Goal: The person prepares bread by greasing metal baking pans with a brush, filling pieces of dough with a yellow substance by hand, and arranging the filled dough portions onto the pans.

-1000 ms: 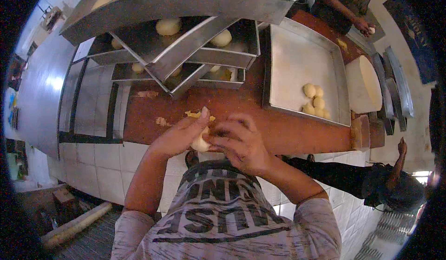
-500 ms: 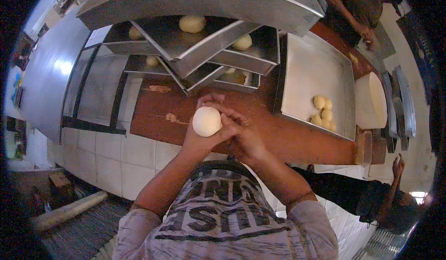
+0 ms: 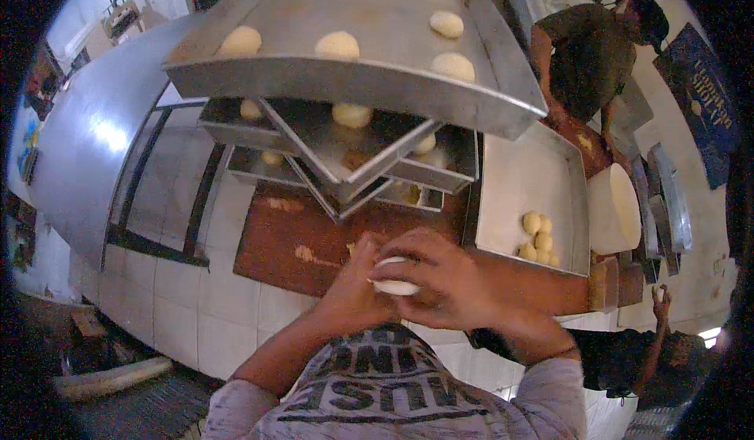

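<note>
Half a second earlier the dough ball (image 3: 395, 280) sat exposed on the left hand (image 3: 355, 295); now the right hand (image 3: 440, 279) had cupped over it from three o'clock, fingers closed round it above the wooden bench (image 3: 275, 243), suggesting rounding was underway.

A bakery workroom is shown: stacked metal trays (image 3: 345, 55) are loaded with dough balls (image 3: 337, 45), a wooden worktop (image 3: 283, 240) is set on a white-tiled counter (image 3: 157, 291), and more dough pieces (image 3: 538, 236) are gathered in a side tray (image 3: 526, 181)
</note>
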{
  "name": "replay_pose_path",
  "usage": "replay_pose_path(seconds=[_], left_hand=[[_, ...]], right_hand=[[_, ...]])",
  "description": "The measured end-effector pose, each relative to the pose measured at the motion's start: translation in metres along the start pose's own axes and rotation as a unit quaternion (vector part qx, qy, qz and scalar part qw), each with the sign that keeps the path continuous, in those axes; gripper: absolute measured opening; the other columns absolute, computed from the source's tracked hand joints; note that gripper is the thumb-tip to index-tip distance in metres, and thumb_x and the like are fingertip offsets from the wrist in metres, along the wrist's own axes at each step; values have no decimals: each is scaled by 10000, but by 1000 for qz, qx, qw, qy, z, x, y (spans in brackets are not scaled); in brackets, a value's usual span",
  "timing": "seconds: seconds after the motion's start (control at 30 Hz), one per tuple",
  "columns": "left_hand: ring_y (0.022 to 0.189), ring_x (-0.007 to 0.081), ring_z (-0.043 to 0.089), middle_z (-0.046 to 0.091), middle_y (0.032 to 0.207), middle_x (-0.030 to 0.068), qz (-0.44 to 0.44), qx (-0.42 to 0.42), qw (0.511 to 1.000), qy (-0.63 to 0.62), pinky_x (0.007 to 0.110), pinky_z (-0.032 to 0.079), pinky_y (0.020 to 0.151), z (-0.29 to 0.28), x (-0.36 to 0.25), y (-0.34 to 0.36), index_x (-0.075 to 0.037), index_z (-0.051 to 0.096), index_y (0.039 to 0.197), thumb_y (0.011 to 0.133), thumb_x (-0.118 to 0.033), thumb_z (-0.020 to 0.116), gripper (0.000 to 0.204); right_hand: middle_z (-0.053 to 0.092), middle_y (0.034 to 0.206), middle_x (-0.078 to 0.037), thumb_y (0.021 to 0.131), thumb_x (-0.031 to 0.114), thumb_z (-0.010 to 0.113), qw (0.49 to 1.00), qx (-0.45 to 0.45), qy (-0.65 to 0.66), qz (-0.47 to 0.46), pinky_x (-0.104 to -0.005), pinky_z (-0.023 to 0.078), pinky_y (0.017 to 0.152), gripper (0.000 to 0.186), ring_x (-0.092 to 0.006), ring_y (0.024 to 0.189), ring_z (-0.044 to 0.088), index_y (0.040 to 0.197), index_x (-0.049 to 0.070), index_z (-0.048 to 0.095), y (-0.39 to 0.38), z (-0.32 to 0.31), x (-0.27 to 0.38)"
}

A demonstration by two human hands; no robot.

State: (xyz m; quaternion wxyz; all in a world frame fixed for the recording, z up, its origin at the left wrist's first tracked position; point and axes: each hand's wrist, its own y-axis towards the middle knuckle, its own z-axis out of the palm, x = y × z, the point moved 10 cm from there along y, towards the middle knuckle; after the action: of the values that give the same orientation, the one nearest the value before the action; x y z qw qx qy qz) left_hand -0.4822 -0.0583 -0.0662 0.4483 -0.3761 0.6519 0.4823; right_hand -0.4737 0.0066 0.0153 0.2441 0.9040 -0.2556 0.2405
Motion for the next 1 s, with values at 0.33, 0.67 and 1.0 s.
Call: replay_pose_path(seconds=[0.33, 0.67, 1.0], left_hand=[[888, 352, 495, 503, 950, 188, -63, -156, 889, 427, 418, 438, 701, -114, 108, -46, -15, 558, 919, 794, -178, 576, 205], [826, 351, 496, 488, 878, 180, -58, -178, 861, 472, 416, 443, 683, -127, 103, -43, 0, 526, 885, 754, -193, 599, 244], [873, 392, 492, 483, 953, 232, -65, -162, 853, 492, 465, 429, 737, -119, 121, -47, 13, 523, 926, 742, -223, 623, 315]], right_hand=[[541, 1121, -119, 746, 150, 634, 952, -159, -259, -13, -351, 439, 856, 479, -243, 1020, 538, 1183, 46, 469, 197, -192, -35], [396, 1282, -245, 847, 297, 483, 968, 19, -217, 123, -425, 270, 1031, 478, -362, 1210, 367, 1234, 24, 419, 262, -118, -181], [359, 1336, -177, 911, 389, 378, 959, 14, -278, 54, -332, 253, 1040, 529, -260, 1226, 360, 1308, 42, 349, 243, -182, -150]])
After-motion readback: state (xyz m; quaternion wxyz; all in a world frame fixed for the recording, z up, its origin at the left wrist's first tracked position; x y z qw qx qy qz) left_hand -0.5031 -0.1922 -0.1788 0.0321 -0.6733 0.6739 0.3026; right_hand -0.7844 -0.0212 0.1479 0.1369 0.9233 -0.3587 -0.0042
